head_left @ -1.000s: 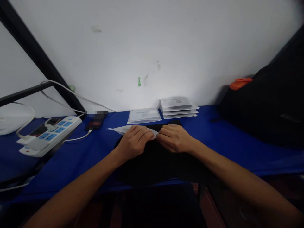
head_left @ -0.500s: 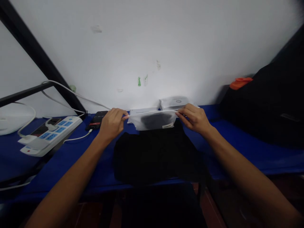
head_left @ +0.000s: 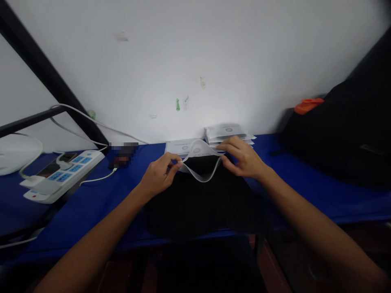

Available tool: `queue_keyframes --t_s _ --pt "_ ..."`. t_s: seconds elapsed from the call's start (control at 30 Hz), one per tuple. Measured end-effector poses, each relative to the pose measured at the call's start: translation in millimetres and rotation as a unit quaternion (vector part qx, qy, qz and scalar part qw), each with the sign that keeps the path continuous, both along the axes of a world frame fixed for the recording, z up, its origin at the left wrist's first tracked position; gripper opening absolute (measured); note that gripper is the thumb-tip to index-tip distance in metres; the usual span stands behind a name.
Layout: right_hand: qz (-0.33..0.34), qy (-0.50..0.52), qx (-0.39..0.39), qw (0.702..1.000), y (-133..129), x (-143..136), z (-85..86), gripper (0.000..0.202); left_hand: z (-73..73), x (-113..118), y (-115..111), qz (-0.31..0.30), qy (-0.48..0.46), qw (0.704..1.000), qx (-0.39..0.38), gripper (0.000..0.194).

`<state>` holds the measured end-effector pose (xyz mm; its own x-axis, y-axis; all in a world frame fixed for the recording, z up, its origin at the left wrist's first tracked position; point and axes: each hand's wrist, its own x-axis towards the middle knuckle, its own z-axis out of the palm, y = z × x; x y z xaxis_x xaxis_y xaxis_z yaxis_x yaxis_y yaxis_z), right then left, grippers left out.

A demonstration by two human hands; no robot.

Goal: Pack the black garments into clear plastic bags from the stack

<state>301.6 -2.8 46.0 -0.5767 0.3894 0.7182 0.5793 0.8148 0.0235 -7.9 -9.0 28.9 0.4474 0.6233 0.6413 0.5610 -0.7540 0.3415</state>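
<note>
Both hands have come back in toward centre vs half a sec ago, when they were wide apart stretching the clear plastic bag [head_left: 200,160] taut and flat above the black garment [head_left: 201,199]; now the bag's mouth gapes in a loop, near lip sagging down, far lip arched up. Left hand [head_left: 159,175] pinches the bag's left edge btw thumb and fingertips, other fingers curled; right hand [head_left: 242,158] pinches the right edge the same way, fingers partly spread over it. Judging from that, the bag looks opened up and the work has passed from handling a flat bag to holding an open one. Bag sits just above the far edge of the garment, which lies flat on the blue table [head_left: 305,179] at its near edge. One sec ago both hands were knuckle to knuckle on the garment w/ the bag flat under them, so it's gone flat, stretched, then open. Unchanged: stack of packed bags [head_left: 227,133] by the wall, single packed bag [head_left: 177,145] left of it, power strip [head_left: 61,173] far left, black backpack [head_left: 345,134] at right.
</note>
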Motion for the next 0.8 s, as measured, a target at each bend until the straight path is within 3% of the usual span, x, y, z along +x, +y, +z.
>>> queue_keyframes --t_s 0.1,0.17,0.4,0.53,0.67,0.8 --pt "0.039 0.035 0.020 0.998 -13 -8 5.4 0.030 2.0 6 -6 -0.010 -0.001 0.999 0.037 0.010" --pt "0.054 -0.003 0.001 0.999 -21 -15 7.8 0.032 2.7 8 -9 -0.017 0.004 0.998 0.063 0.009" --pt "-0.029 -0.145 -0.072 0.986 -25 -33 1.7 0.055 1.9 12 -16 -0.048 0.035 0.988 0.142 0.004" --pt "-0.049 -0.176 -0.069 0.981 -21 -32 -1.4 0.043 -0.6 14 -18 -0.068 0.014 0.993 0.090 0.007" --pt "-0.036 -0.133 -0.033 0.990 -21 -29 0.0 0.039 -2.4 13 -16 -0.077 -0.050 0.996 0.019 0.012" --pt "0.022 -0.021 0.011 0.999 -23 -27 -1.1 0.044 2.4 8 -10 -0.051 -0.086 0.992 0.081 0.018"
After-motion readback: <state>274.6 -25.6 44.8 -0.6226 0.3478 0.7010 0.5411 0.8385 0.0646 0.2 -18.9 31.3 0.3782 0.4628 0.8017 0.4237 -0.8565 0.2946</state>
